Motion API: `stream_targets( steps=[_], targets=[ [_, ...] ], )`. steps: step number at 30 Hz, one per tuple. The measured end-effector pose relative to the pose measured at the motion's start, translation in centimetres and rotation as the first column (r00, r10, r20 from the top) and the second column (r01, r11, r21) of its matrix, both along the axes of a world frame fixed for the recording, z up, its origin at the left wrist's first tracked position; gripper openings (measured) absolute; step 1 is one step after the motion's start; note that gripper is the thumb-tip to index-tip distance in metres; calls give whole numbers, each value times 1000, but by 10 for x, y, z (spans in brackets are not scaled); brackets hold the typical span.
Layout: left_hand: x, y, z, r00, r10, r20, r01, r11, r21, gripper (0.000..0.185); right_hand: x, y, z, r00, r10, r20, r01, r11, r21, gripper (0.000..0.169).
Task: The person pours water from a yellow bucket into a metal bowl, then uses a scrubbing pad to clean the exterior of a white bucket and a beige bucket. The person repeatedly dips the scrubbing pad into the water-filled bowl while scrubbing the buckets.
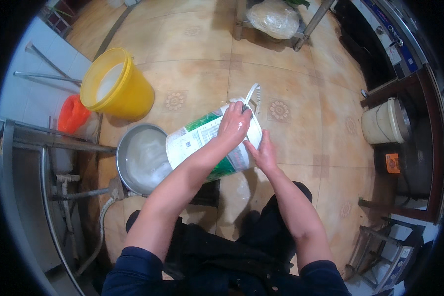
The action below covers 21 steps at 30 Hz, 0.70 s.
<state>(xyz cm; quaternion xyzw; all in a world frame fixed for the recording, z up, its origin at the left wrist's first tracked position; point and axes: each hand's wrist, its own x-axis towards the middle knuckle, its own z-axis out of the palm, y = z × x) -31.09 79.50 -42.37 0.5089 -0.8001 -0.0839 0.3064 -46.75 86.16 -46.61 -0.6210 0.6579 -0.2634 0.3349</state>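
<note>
A white plastic bucket (192,142) with green printed sides and writing lies tilted before me. Its base end is at the edge of a round metal basin (144,155) of cloudy water. My left hand (235,124) is on the bucket's side near the rim, its fingers closed on a small dark scouring pad (245,108), mostly hidden. At the rim's near side, my right hand (263,151) grips the bucket, thumb against the wall. The white handle (252,92) sticks out beyond the rim. The bucket's inside is hidden from me.
A yellow bucket (140,92) holding whitish liquid stands beyond the basin. Metal legs and pipes (70,146) and an orange plastic bag (72,114) are at left. At right, a cabinet holds a cream bucket (377,122). A rack with a wrapped bundle (273,18) stands ahead.
</note>
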Motion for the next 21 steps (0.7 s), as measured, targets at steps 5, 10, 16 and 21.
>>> stream_targets(
  steps=[5, 10, 16, 21],
  targets=[
    [-31, 35, -12, 964, -247, 104, 249, 969, -6, 16, -20, 2, -16, 999, 16, -36, -15, 1000, 27, 64],
    [-5, -7, -7, 981, -122, 149, 127, 992, -24, 14, -4, 1, 0, 999, 22, 26, -23, 1000, 11, 58],
    [28, -2, -8, 933, 119, -339, -48, 977, 210, 14, -14, -3, -16, 999, 7, 47, -4, 998, -67, 62],
    [210, 63, -116, 551, 696, -460, -587, 715, 379, 22, -16, -13, -21, 992, 45, 122, -51, 998, 44, 59]
  ],
)
